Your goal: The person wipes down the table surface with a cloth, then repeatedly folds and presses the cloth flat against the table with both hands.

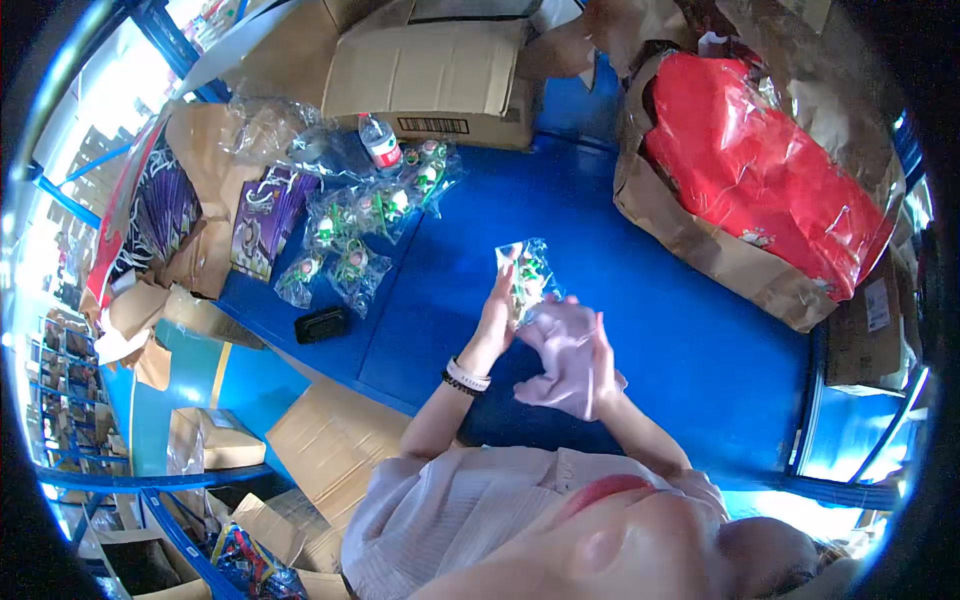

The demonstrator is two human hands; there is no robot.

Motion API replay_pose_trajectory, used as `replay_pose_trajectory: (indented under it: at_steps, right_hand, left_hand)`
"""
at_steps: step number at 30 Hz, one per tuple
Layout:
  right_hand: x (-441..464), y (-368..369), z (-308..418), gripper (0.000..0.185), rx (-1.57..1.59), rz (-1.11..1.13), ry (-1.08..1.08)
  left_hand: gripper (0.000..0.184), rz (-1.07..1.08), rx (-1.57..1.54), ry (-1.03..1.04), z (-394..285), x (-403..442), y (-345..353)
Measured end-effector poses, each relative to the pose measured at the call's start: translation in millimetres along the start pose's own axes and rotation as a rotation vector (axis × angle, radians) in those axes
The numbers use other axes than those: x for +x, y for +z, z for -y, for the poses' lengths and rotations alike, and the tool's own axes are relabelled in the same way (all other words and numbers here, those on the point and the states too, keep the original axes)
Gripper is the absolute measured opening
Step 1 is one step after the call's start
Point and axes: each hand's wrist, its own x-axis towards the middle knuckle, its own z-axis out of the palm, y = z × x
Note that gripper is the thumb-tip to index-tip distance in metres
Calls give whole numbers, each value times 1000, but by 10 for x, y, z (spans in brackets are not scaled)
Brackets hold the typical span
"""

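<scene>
The left hand [493, 322] holds a small clear plastic packet with green-and-white contents [530, 283], its fingers closed along the packet's left side, above the blue table [455, 270]. The packet's long axis runs roughly away from the body, with its far end leaning slightly toward the left and its near end close to a soft, pale mauve cloth-like piece [563, 352]. That piece is in the right hand [604, 368], gripped at its right side, with the thumb and fingers partly hidden by its folds, so how wide they are spread I cannot tell. The mauve piece fills the space between the two hands, to the right of the packet and nearer the body; its upper left edge meets or overlaps the packet's near end, though whether they really touch is unclear. The left hand is the nearer one to the loose group of similar clear packets [358, 215], which lie to its left and farther out on the table, beside a clear bottle with a red-and-white label [381, 143]. A flat black object [320, 325] lies nearer the body than that group.
</scene>
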Motion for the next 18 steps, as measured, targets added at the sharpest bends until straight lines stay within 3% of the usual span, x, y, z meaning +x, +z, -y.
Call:
replay_pose_trajectory:
  at_steps: [2, 5, 8, 11, 15, 18]
  right_hand:
    - [27, 41, 157, 51, 0, -18, -210]
    - [-27, 109, 395, 43, 52, -98, -445]
    - [-30, -41, 360, 44, 85, -71, -452]
    - [-78, -289, 316, 45, 115, -50, -466]
    - [-114, -558, 239, 46, 162, -204, -407]
    - [-155, -590, 376, 49, 125, -199, -460]
  left_hand:
    - [64, -24, 114, 48, -13, 14, -15]
    - [65, -50, 688, 260, 32, -58, 65]
    - [66, 25, 1279, 443, 158, -116, 222]
    - [67, 124, 1428, 453, 218, -192, 336]
    - [67, 245, 1655, 435, 57, -290, 359]
    - [70, 171, 1577, 457, 182, -230, 125]
